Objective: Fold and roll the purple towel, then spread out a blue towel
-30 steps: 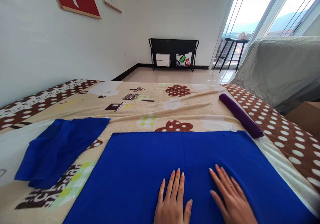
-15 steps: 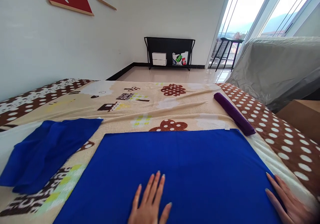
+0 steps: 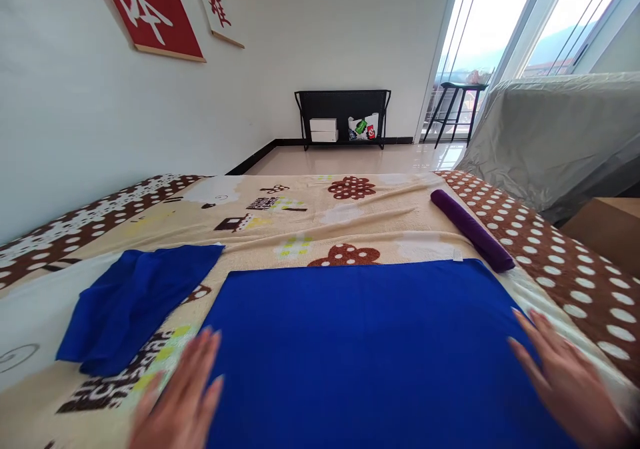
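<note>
A large blue cloth (image 3: 365,342) lies spread flat on the patterned blanket, a small white tag at its far right corner. My left hand (image 3: 180,395), slightly blurred, is at the cloth's left edge with fingers stretched out and nothing in them. Over the right edge, my right hand (image 3: 565,375) has its fingers extended too; whether either palm presses on the fabric I cannot tell. A second, crumpled blue cloth (image 3: 135,305) rests beyond my left hand. Past the far right corner lies a rolled purple cloth (image 3: 473,230).
The cream and brown blanket (image 3: 395,219) covers the bed-like surface. Beyond it stand a black rack (image 3: 343,105) holding white boxes, and a black stool (image 3: 463,87) by the window. On the right are a plastic-covered piece of furniture (image 3: 565,129) and a cardboard box (image 3: 607,229).
My left hand has moved left from the middle of the cloth to its left edge. My right hand has shifted slightly left and up. The view has tilted a little.
</note>
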Demonstrator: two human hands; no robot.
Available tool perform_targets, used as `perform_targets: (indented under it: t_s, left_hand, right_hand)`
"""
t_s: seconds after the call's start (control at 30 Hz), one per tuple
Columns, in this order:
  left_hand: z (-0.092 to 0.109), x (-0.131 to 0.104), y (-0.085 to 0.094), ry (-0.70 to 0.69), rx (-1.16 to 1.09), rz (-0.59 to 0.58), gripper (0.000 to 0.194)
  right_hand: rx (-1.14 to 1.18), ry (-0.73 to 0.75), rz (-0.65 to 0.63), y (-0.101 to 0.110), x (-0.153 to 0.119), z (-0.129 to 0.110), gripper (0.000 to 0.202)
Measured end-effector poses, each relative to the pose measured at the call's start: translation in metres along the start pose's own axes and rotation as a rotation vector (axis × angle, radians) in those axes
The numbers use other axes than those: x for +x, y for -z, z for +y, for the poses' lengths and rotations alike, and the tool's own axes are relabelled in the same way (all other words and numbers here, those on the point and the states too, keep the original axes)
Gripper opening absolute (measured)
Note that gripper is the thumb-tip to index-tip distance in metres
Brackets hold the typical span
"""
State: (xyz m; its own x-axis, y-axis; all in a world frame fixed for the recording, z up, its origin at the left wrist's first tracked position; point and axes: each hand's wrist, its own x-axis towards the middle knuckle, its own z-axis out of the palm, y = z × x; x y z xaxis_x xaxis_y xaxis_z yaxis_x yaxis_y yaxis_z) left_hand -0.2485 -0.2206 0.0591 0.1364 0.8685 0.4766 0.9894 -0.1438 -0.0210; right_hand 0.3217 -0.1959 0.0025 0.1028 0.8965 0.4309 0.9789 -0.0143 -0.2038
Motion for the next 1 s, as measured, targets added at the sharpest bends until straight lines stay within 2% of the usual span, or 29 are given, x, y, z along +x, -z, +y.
perform_targets:
  t_s: [0.07,0.13,0.2,0.27,0.3,0.33,0.4,0.47,0.57,0.63,0.67,0.73,0.8,0.9,1.0]
  left_hand:
    - [0.06,0.047,-0.009,-0.155,-0.087,-0.108,0.062]
    - [0.125,0.093,-0.03,-0.287,-0.153,-0.25,0.058]
    - [0.176,0.127,-0.059,-0.252,-0.165,-0.301,0.055]
    - [0.201,0.146,-0.087,-0.228,-0.167,-0.313,0.053]
    - [0.201,0.15,-0.097,-0.223,-0.168,-0.315,0.052]
    - [0.192,0.151,-0.105,-0.232,-0.173,-0.319,0.051]
    - [0.153,0.149,-0.112,-0.253,-0.182,-0.335,0.05]
    - [0.092,0.144,-0.113,-0.236,-0.174,-0.361,0.053]
    - [-0.009,0.132,-0.112,-0.034,-0.074,-0.391,0.057]
    - [-0.062,0.122,-0.113,0.071,-0.022,-0.385,0.059]
    - [-0.082,0.117,-0.114,0.115,-0.007,-0.385,0.061]
    - [-0.105,0.109,-0.116,0.18,0.013,-0.383,0.063]
    - [-0.113,0.104,-0.119,0.21,0.024,-0.381,0.063]
    - [-0.112,0.104,-0.122,0.206,0.024,-0.379,0.062]
    - [-0.105,0.111,-0.117,0.209,0.018,-0.379,0.063]
  right_hand:
    - [0.107,0.19,-0.074,-0.005,0.035,-0.067,0.061]
    - [0.188,0.399,-0.205,-0.016,0.065,-0.14,0.054]
    - [0.207,0.465,-0.23,-0.033,0.085,-0.197,0.051]
    - [0.207,0.471,-0.242,-0.051,0.096,-0.223,0.05]
    - [0.206,0.474,-0.25,-0.058,0.1,-0.222,0.049]
    - [0.204,0.481,-0.263,-0.063,0.103,-0.214,0.048]
    - [0.199,0.488,-0.294,-0.067,0.109,-0.176,0.047]
    - [0.182,0.449,-0.316,-0.066,0.118,-0.122,0.054]
    - [0.135,0.299,-0.315,-0.065,0.131,-0.036,0.064]
    - [0.111,0.208,-0.305,-0.069,0.136,0.009,0.067]
    - [0.098,0.171,-0.304,-0.073,0.137,0.025,0.067]
    - [0.069,0.112,-0.312,-0.083,0.137,0.047,0.066]
    - [0.042,0.075,-0.32,-0.092,0.135,0.057,0.065]
    - [0.023,0.064,-0.303,-0.1,0.135,0.06,0.067]
    - [0.013,0.08,-0.263,-0.098,0.138,0.055,0.066]
